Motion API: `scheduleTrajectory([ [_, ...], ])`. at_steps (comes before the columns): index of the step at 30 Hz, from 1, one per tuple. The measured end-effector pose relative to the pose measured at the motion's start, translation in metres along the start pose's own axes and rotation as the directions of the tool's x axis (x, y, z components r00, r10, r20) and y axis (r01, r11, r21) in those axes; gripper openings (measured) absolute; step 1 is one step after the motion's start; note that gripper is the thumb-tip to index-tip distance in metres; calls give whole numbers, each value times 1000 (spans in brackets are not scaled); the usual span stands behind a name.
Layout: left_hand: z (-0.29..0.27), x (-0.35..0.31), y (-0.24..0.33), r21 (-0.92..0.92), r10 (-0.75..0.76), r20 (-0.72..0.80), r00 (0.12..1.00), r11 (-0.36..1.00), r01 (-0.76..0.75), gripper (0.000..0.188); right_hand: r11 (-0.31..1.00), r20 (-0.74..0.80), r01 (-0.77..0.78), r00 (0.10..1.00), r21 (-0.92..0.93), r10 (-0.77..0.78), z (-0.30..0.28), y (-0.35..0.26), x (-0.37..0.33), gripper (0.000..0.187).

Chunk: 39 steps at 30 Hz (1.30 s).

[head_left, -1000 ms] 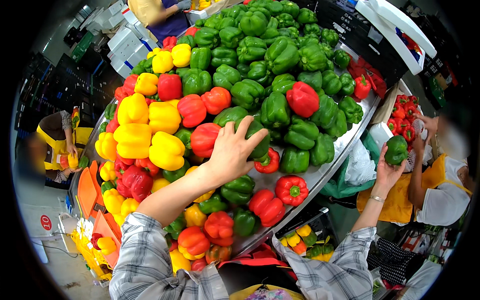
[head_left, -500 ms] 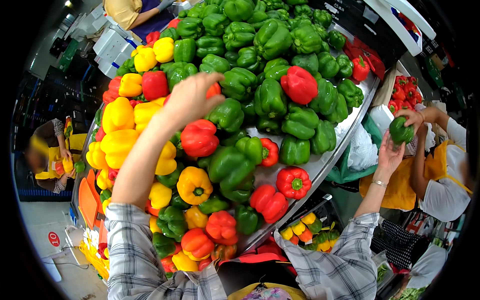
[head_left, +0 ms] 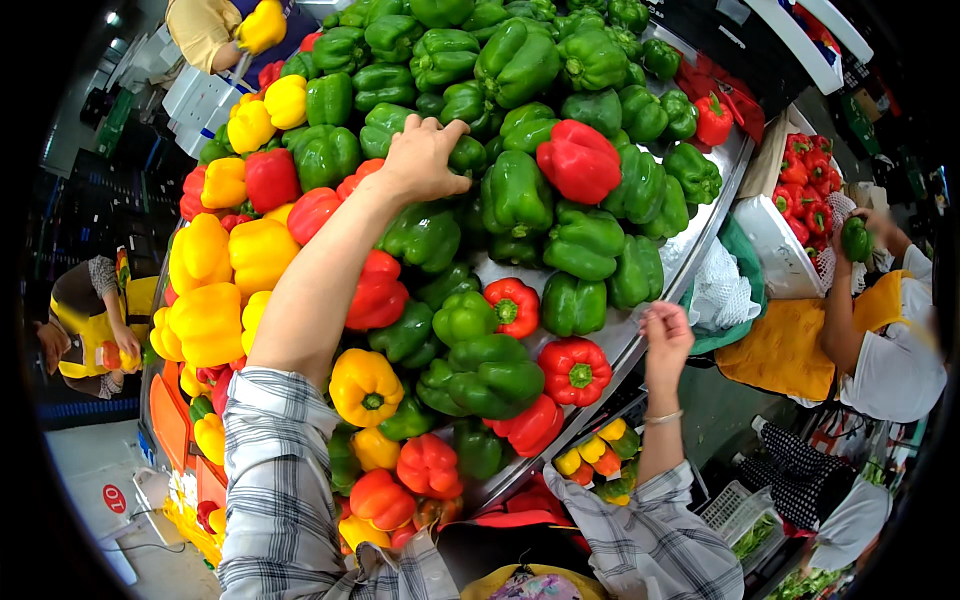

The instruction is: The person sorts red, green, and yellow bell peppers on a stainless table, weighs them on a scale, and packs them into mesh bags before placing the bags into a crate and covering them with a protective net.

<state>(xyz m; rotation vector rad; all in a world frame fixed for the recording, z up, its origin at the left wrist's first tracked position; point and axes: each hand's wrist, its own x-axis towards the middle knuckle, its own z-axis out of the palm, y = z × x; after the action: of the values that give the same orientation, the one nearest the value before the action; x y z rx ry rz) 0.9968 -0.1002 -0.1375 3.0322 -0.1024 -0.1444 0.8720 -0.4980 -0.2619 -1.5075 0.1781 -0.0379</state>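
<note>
Pepper heap (head_left: 517,192), loosely stacked

Left hand (head_left: 428,160) far out, mid-heap, curved round a green pepper (head_left: 468,157); firmness of grip impossible to tell. Right hand (head_left: 668,335) loosely half-uncurled, seemingly empty, by the right edge of the metal table (head_left: 697,235). Possible tumble over that edge, from dislodged neighbours. Hands: two. Red peppers (head_left: 575,371) with stem ends showing, near right: two. Whole heap: too overlapped to count.

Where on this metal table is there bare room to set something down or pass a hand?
Mainly the strip of metal table along its right rim, between the green bell peppers and the edge, near the right hand. A smaller gap lies between two stem-out red bell peppers. It's crowded around the left hand and among the yellow bell peppers.
</note>
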Motion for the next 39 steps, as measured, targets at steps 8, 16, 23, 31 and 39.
scheduleTrajectory([
  [8,-35,-34,-18,-958,-314,284,906,-136,253,63,882,111,229,973,-412,-201,29,5,-30,15],
  [16,-50,-58,-4,-929,-91,368,925,-63,364,42,893,110,235,972,-385,-209,27,6,-35,15],
  [23,-51,-54,29,-561,108,270,957,825,65,34,887,96,272,962,-372,-255,26,10,-36,13],
  [31,7,51,-6,-491,-404,-129,906,819,295,76,860,60,362,929,-360,-366,25,24,-36,12],
  [39,37,82,27,-569,-696,-65,715,615,546,85,883,5,343,933,-321,-361,20,35,-43,11],
])
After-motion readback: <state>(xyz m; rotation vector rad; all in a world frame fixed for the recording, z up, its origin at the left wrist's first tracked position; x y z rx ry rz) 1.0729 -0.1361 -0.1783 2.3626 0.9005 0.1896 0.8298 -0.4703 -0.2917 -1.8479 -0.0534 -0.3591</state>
